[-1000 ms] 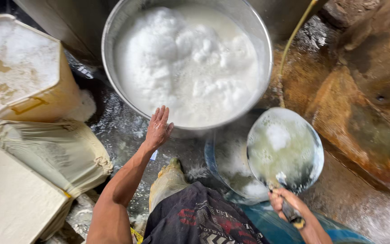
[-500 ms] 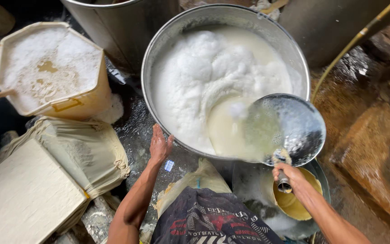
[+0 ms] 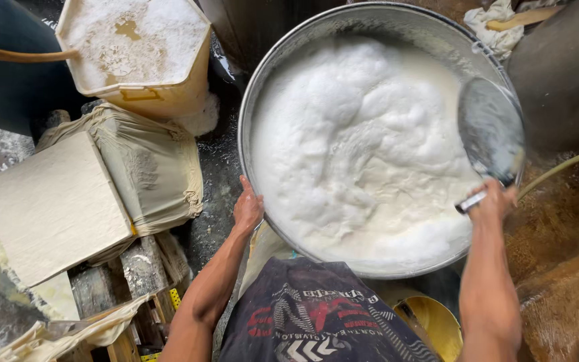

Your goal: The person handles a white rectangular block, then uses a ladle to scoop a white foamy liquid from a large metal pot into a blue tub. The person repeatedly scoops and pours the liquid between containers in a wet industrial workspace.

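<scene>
Ladle (image 3: 492,132) in right hand (image 3: 492,203); left hand (image 3: 248,208) touches basin (image 3: 343,27) rim.

Setting: a small wet food-production workshop, apparently for pressed curd, not a home kitchen. Evidence: a very large metal basin (image 3: 263,121) of foamy white liquid at 12 to 2 o'clock, a yellowish tub (image 3: 169,94) crusted with white foam at 11 o'clock, and a cloth-wrapped block (image 3: 162,167) beside a flat pale slab (image 3: 55,201) at 9 o'clock on rough wooden planks (image 3: 142,268). The ground (image 3: 219,181) between them is dark and wet, with stained brown surfaces (image 3: 557,268) at 4 o'clock and a yellow hose (image 3: 564,167) at 3 o'clock.
</scene>
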The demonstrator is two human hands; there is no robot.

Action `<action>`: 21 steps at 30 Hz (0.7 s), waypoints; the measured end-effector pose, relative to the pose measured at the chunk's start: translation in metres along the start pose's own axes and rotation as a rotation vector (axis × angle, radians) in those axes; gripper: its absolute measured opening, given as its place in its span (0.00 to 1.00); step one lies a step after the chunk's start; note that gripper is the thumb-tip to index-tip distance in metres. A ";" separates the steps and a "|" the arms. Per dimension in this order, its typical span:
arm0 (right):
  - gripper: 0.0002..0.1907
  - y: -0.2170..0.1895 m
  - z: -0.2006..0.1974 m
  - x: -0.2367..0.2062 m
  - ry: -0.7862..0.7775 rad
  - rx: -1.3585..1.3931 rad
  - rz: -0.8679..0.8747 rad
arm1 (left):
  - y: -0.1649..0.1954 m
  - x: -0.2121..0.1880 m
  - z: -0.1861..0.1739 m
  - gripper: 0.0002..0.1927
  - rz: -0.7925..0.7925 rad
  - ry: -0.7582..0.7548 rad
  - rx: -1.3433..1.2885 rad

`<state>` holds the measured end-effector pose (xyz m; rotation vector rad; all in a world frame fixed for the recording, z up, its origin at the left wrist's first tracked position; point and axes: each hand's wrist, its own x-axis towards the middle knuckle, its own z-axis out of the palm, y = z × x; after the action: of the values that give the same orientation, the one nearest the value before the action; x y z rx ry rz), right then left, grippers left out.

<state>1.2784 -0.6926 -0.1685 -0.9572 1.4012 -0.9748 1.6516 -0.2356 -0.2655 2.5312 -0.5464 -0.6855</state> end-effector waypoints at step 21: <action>0.15 0.045 0.370 0.115 -0.485 -0.560 0.074 | 0.056 -0.004 -0.027 0.45 -0.335 -0.060 0.107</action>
<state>1.6419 -0.8003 -0.2614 -1.4284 1.2904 -0.2501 1.6488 -0.2702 -0.2142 2.7405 -0.1817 -0.8731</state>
